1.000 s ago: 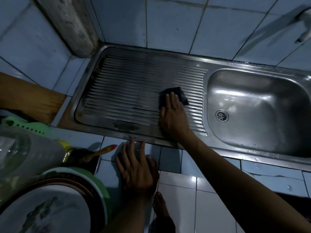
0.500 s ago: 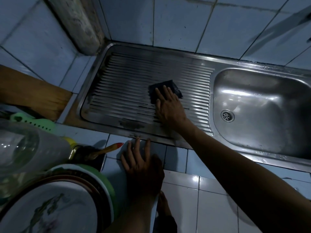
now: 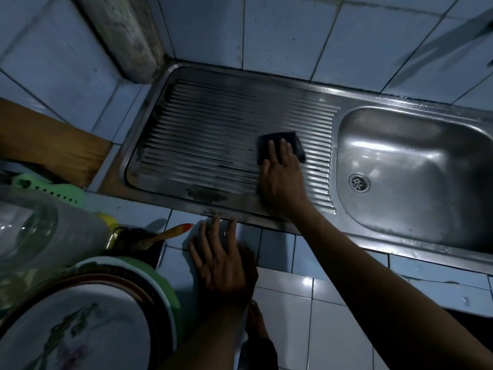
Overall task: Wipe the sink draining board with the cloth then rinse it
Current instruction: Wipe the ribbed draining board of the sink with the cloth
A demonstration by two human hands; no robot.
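Dark cloth lies flat on the ribbed draining board, toward the board's right end, near the edge that borders the basin. Right hand rests palm-down on the cloth, fingers extended and held close together, pressing it against the ridges; the cloth's far edge and right corner show beyond the fingertips. No pinch or curl of the fingers around the fabric is visible. Board surface is dull and streaked across its left and middle ribs, with a dark smear on the flat strip along its near edge. Basin sits to the right of the board, steel, with the drain at its left side; wet sheen on the basin floor. Left hand is flat on the tiled surface just in front of the sink's near rim, fingers spread, tips reaching up to the rim, holding nothing. At the near left corner of the surface: a white plate with a floral print stacked over a green-rimmed dish, a clear glass vessel behind it, and a dark container holding a utensil with a red-tipped handle. A wooden board lies at the left edge. Blue wall tiles back the sink.
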